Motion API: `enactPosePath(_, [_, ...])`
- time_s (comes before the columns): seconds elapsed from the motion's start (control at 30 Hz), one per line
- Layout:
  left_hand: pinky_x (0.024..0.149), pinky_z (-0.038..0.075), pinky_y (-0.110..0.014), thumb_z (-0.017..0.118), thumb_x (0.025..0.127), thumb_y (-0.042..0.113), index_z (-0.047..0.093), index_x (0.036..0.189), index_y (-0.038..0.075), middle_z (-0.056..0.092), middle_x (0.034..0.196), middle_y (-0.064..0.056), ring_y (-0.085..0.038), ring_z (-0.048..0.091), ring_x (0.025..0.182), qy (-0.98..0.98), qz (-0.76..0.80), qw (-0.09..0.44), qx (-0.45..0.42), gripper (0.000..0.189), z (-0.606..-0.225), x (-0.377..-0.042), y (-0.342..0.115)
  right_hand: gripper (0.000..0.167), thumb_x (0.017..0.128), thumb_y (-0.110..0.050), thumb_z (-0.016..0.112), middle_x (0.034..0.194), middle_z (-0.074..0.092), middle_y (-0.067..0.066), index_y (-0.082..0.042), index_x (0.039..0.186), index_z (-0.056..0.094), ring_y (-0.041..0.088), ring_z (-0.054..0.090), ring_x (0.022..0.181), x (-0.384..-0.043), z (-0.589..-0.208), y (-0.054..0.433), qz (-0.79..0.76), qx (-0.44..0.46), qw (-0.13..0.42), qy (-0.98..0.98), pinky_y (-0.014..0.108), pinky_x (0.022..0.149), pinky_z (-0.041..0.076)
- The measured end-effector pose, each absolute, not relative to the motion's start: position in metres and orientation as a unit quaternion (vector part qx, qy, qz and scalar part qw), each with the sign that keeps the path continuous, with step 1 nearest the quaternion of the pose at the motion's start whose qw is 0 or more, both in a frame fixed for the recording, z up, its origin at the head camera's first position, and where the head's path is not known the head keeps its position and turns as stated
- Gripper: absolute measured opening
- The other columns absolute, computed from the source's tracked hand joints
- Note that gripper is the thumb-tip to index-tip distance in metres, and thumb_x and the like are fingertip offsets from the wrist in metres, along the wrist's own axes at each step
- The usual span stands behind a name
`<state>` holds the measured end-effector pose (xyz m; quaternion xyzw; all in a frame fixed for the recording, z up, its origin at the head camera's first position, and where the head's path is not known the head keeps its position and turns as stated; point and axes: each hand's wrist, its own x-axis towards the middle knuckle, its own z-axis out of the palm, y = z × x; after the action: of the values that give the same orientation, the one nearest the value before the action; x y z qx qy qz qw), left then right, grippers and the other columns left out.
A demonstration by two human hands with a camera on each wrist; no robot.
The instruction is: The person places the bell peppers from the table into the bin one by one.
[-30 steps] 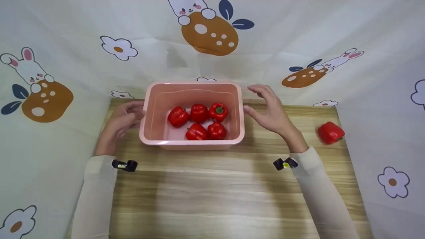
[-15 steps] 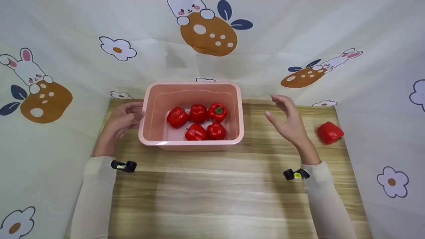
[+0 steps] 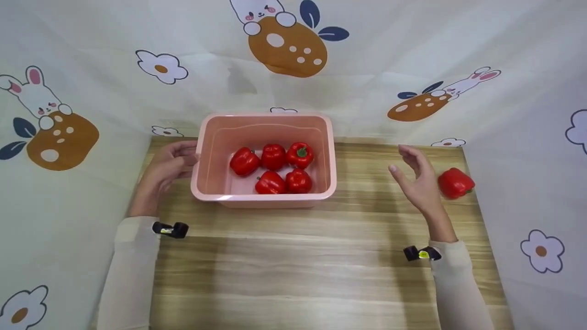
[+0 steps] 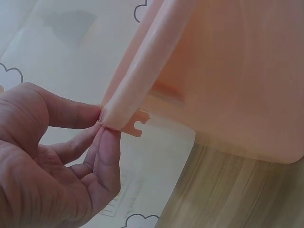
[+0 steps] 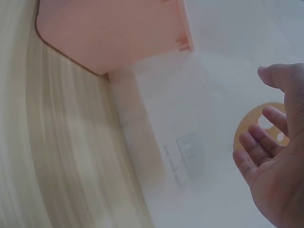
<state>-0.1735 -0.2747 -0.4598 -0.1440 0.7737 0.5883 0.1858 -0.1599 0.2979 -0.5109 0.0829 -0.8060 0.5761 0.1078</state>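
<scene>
A pink plastic bin (image 3: 266,198) stands at the back of the wooden table, with several red bell peppers (image 3: 274,156) lying in its bottom. My left hand (image 3: 170,164) is at the bin's left side. In the left wrist view, its thumb and fingertips (image 4: 109,142) pinch the bin's rim (image 4: 142,61). My right hand (image 3: 418,183) holds nothing, its fingers loosely bent and thumb apart. Just right of it, a single red bell pepper (image 3: 455,183) lies on the table. The right wrist view shows the same hand (image 5: 280,161) well apart from the bin (image 5: 114,33).
Pale cloth walls (image 3: 206,91) printed with rabbits and flowers enclose the table's back and both sides. The wooden tabletop (image 3: 293,266) reaches forward from the bin. A small black wrist camera (image 3: 422,253) sits at the right cuff, another (image 3: 170,229) at the left.
My right hand has moved from beside the bin's right rim rightward and toward me, up to the lone bell pepper. The left hand and the bin have stayed in place.
</scene>
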Motion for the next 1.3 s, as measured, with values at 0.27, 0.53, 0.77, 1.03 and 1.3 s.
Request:
enactPosePath(0.27, [0.09,0.067,-0.027,0.058,0.103,0.009,0.039,0.161,0.003,0.056,0.131,-0.008,-0.005,0.069,0.096,0.775,0.585,0.185,-0.15,0.061,-0.459,-0.171,-0.275,0.053,0.092,0.005,0.075,0.134,0.06,-0.015,0.006,0.142,0.057,0.001,0.058,0.13,-0.148,-0.529,0.316,0.562,0.056,0.123,-0.816,0.011,0.117,0.046])
enactPosePath(0.53, [0.085,0.067,-0.025,0.057,0.103,0.007,0.039,0.161,0.002,0.057,0.125,-0.005,-0.004,0.069,0.092,0.776,0.585,0.182,-0.148,0.061,-0.462,-0.171,-0.275,0.054,0.091,0.006,0.076,0.136,0.059,-0.01,0.005,0.142,0.058,0.003,0.058,0.131,-0.136,-0.538,0.325,0.557,0.032,0.12,-0.821,0.011,0.117,0.046])
enactPosePath(0.77, [0.083,0.067,-0.023,0.057,0.104,0.008,0.042,0.16,0.001,0.06,0.119,-0.002,-0.003,0.07,0.091,0.776,0.592,0.17,-0.136,0.057,-0.463,-0.171,-0.275,0.058,0.09,0.009,0.074,0.135,0.056,-0.015,0.007,0.145,0.055,-0.004,0.054,0.13,-0.129,-0.547,0.333,0.542,-0.007,0.126,-0.831,0.012,0.119,0.044])
enactPosePath(1.03, [0.084,0.067,-0.025,0.057,0.104,0.006,0.041,0.16,0.001,0.062,0.118,0.0,-0.003,0.07,0.091,0.774,0.594,0.173,-0.136,0.059,-0.463,-0.171,-0.276,0.055,0.091,0.007,0.075,0.133,0.059,-0.017,0.005,0.143,0.057,0.0,0.057,0.129,-0.119,-0.554,0.346,0.56,-0.011,0.134,-0.817,0.009,0.116,0.045])
enactPosePath(1.3, [0.082,0.068,-0.025,0.058,0.104,0.008,0.042,0.159,0.0,0.062,0.111,0.002,-0.004,0.071,0.088,0.776,0.592,0.17,-0.134,0.058,-0.462,-0.172,-0.277,0.053,0.092,0.008,0.074,0.131,0.06,-0.017,0.007,0.142,0.056,-0.001,0.058,0.127,-0.106,-0.563,0.36,0.563,-0.034,0.153,-0.812,0.008,0.115,0.046])
